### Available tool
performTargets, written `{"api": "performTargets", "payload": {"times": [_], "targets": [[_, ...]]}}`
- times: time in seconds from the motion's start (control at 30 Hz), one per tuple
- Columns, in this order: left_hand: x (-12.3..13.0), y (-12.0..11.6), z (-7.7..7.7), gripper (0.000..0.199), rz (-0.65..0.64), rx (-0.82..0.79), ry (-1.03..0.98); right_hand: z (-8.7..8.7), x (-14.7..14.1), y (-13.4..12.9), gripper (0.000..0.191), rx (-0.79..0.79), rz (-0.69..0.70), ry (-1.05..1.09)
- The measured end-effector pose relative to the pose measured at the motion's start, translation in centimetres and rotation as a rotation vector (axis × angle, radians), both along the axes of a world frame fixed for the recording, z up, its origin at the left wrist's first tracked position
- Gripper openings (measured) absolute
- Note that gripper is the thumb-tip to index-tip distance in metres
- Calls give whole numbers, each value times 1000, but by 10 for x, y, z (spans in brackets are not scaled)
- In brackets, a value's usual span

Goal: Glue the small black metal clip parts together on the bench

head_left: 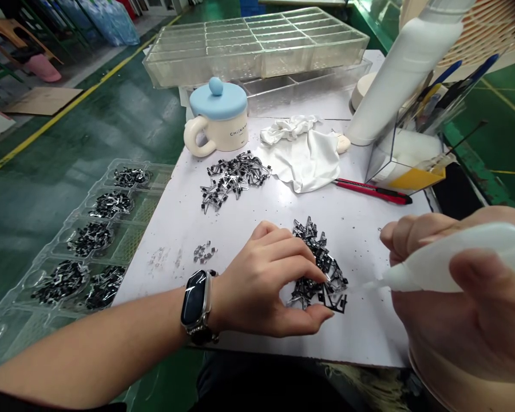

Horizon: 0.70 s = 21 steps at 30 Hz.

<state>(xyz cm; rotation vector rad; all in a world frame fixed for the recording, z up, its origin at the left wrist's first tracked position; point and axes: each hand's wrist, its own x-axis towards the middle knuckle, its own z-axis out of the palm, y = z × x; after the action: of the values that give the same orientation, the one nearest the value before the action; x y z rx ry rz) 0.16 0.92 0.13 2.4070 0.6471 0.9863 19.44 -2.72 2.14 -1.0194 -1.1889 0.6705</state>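
Observation:
My left hand [270, 280], with a watch on its wrist, is closed in a pinch on a small black plastic part [333, 302] at the near edge of a pile of similar black parts [313, 252]. Gripped in my right hand [467, 326] is a white squeeze bottle [446, 263] with a narrow nozzle. The nozzle tip points left, close to the pinched part; whether they touch, I cannot tell. A second heap of black and silvery parts [234, 177] lies farther back. Tiny grey pieces [203, 252] are scattered left of my left hand.
A lidded mug [223, 123], a white cloth [304, 157], a red-black utility knife [373, 191] and a tall white bottle [403, 68] stand or lie behind. A pen holder [407, 154] is at right. Clear compartment trays [257, 46] sit at the back; a parts tray [141, 209] is lower left.

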Motion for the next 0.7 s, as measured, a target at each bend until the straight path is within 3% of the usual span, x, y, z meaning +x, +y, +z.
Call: {"api": "performTargets", "payload": {"times": [0.27,0.4,0.5,0.7], "targets": [[0,0,1,20,-3,-3,0,1,0,0,25,-20,15,26],[-1,0,1,21,0,5,-2,0,3,3,18,55,14,121],[-1,0,2,21,5,7,-5,1,8,6,20,25,31,198],[-2,1,4,22,6,10,-7,3,9,7,16,10,-6,129]]}}
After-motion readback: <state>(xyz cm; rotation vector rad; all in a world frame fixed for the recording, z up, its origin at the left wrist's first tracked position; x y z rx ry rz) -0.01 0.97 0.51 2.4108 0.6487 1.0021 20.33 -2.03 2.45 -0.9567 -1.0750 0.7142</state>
